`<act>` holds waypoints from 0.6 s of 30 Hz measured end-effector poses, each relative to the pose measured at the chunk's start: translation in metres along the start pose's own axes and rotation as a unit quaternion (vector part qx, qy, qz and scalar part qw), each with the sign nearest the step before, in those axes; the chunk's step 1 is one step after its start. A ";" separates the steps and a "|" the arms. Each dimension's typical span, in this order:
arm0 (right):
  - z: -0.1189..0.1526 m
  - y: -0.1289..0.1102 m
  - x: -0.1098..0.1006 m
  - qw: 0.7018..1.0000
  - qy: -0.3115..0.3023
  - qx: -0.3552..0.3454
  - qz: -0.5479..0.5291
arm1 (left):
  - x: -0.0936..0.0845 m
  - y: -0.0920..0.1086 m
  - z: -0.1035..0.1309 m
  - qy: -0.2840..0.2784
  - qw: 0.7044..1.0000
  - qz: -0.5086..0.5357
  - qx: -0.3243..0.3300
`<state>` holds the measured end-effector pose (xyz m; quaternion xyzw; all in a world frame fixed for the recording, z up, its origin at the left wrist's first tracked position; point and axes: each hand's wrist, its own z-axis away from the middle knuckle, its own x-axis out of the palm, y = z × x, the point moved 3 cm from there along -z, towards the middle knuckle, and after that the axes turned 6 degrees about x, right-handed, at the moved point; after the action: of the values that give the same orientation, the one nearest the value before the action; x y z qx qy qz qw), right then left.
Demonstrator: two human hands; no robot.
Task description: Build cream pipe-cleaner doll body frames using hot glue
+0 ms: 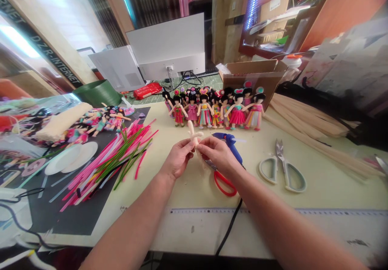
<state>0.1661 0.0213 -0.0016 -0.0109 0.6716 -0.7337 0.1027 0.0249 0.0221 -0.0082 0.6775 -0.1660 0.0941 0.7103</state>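
Between my hands is a small cream figure of bent pipe cleaner (192, 130), held upright above the table. My left hand (179, 157) pinches its lower left side, and my right hand (214, 150) pinches it from the right. Fingers cover its lower part. Beside my right hand lies a blue glue gun (232, 145), its nozzle pointing right. Red-handled scissors (225, 184) lie partly hidden under my right wrist. Farther right rest grey-handled snips (282, 169) with spread handles.
Several finished dolls (205, 110) stand in a row at the back. Pink and green pipe cleaners (103, 161) lie at left near white plates (80, 157). Cream pipe cleaners (306, 128) lie at right. A ruler (194, 211) and black cable (229, 227) are in front.
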 end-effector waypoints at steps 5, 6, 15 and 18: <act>0.001 -0.001 0.003 0.996 -0.047 0.035 -0.060 | 0.000 -0.003 -0.001 -0.036 0.999 0.010 0.008; 0.001 -0.001 0.003 0.997 -0.045 0.029 -0.053 | 0.000 -0.003 -0.001 -0.041 0.999 0.014 0.009; 0.007 -0.014 -0.006 0.943 0.074 -0.173 0.276 | -0.001 0.010 0.004 -0.058 0.997 0.038 -0.037; 0.007 -0.013 -0.006 0.921 0.078 -0.200 0.324 | -0.001 0.012 0.006 -0.051 0.998 0.005 -0.046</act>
<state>0.1715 0.0160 0.0130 0.2448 0.7771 -0.5089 0.2777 0.0190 0.0174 0.0030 0.6474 -0.2092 0.0550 0.7308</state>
